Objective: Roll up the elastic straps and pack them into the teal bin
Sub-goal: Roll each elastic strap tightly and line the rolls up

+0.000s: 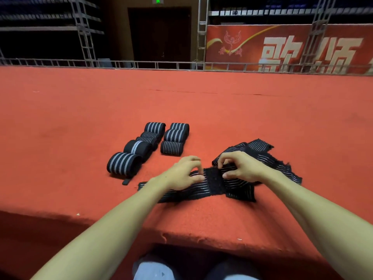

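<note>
Left grip point(185, 173) and right grip point(241, 168), fingers curled, each pinch the loose strap point(239, 190) on either side of its dark fuzzy patch point(214, 178). They are close together over the near middle of the surface point(60, 118). Nearest the viewer, knees in light trousers point(153, 269) sit below the surface's frayed near edge point(201, 238). The loose strap, black with thin pale stripes, lies flat from near left of the hands to a crumpled heap at their far right. A small black tab point(126, 181) lies just left of it. Just beyond the left grip stand the rolled straps point(173, 136) in two rows, touching one another. Red felt runs broad to left, right and far of the straps, crossed by a faint seam point(201, 92). At its far edge stands a low metal railing point(141, 64). Behind it are a truss tower point(85, 37) at left, a dark doorway point(159, 35) under a green sign point(157, 0) at centre, and a red banner point(248, 55) with large pale characters at right.
</note>
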Demonstrator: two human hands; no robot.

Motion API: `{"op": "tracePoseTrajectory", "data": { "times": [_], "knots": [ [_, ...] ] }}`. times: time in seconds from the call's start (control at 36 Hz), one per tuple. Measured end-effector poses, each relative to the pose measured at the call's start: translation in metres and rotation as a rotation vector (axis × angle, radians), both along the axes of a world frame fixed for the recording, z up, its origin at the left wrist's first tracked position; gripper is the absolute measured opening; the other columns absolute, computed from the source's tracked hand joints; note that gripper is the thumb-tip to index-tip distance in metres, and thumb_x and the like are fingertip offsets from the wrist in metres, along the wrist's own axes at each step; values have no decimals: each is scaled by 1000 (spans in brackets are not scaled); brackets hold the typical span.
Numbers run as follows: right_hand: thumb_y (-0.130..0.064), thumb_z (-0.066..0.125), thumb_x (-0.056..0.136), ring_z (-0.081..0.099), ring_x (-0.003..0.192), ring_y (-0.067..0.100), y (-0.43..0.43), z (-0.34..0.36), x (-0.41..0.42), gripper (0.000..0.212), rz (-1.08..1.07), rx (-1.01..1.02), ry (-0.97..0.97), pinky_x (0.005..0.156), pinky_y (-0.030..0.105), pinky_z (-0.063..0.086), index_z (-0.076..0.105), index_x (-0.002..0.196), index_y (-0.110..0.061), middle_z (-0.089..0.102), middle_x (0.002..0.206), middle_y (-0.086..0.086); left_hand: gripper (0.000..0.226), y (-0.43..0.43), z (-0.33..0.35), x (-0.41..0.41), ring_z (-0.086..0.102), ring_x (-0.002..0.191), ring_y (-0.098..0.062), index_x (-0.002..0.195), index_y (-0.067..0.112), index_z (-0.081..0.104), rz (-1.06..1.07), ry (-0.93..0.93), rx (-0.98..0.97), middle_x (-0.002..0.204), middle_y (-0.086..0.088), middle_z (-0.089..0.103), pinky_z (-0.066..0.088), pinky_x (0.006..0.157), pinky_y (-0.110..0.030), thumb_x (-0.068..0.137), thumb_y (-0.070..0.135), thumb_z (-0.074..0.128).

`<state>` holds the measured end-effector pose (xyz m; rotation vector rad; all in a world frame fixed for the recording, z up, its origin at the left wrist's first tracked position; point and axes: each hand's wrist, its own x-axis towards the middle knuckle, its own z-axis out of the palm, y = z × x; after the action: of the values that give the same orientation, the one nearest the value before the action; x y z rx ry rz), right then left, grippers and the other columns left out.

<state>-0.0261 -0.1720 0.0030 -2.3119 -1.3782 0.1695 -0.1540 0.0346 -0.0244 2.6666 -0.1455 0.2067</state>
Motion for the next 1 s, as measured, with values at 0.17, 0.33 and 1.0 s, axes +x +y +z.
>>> {"op": "tracePoseTrajectory", "data": {
  "times": [0.17,0.33,1.0],
  "knots": [
    [-14,82,76,57,83,-7,-7,1,3,32,43,2,-4,80,22,44,59,78,-36,64,81,-14,23,-40,-1,21,54,85,-19,89,23,47,-74,-52,-185,88,4,58,45,85,-39,90,16,68],
    [-24,76,82,49,79,13,-24,0,8,34,-11,-164,-147,74,32,35,44,91,-30,52,79,-13,25,-27,11,14,57,86,-21,83,30,53,-129,13,-340,89,-6,62,47,90,-42,83,10,68],
    [-1,66,92,66,57,15,4,19,-34,14,-251,545,773,54,20,52,67,95,12,68,81,21,52,-27,20,-21,47,109,-7,116,43,48,-119,-178,-200,123,8,49,35,90,-10,79,30,81]
  ]
}}
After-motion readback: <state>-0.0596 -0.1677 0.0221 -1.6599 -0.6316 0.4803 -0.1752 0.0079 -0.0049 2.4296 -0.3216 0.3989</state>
